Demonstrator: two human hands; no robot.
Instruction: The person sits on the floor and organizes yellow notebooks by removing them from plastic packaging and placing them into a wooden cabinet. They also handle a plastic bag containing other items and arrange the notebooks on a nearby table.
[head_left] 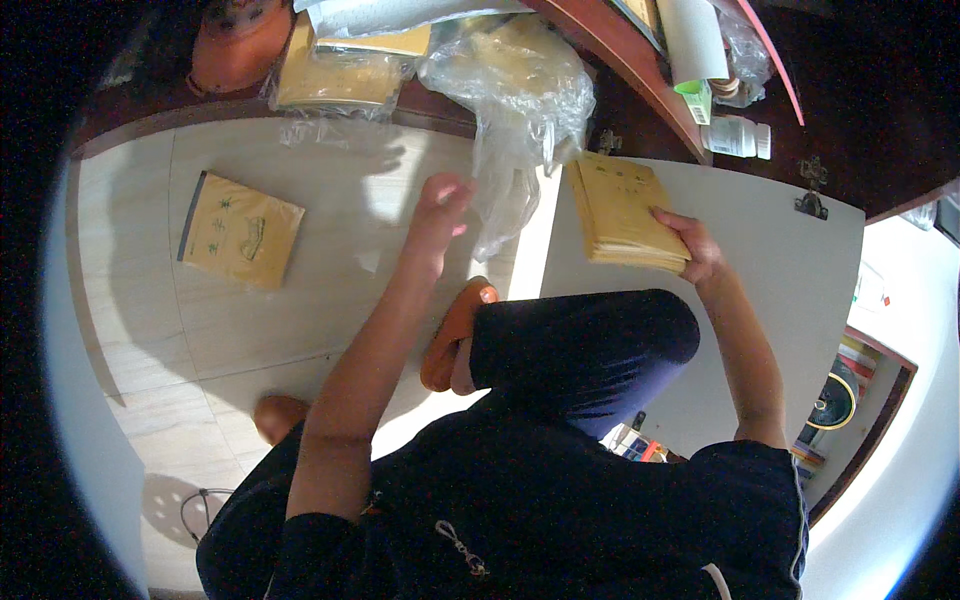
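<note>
My right hand [692, 245] grips a stack of tan paper-covered notebooks [625, 215] by its right edge, thumb on the top cover. The stack is over a white cabinet door panel [790, 290]. My left hand [441, 212] is raised above the floor, empty-looking but smeared by motion, so its fingers are unclear. Just right of it a crumpled clear plastic bag [510, 110] hangs down from the shelf edge. Whether the hand touches the bag I cannot tell. A single tan notebook [243, 232] with a dark spine lies on the floor to the left.
On the dark red shelf [440, 110] sit more tan notebooks in clear wrap [340, 75] and a reddish-brown pot-like object [238, 45]. A white bottle [735, 137] lies farther right, near metal hinges [812, 190]. My foot in an orange slipper [455, 335] is below.
</note>
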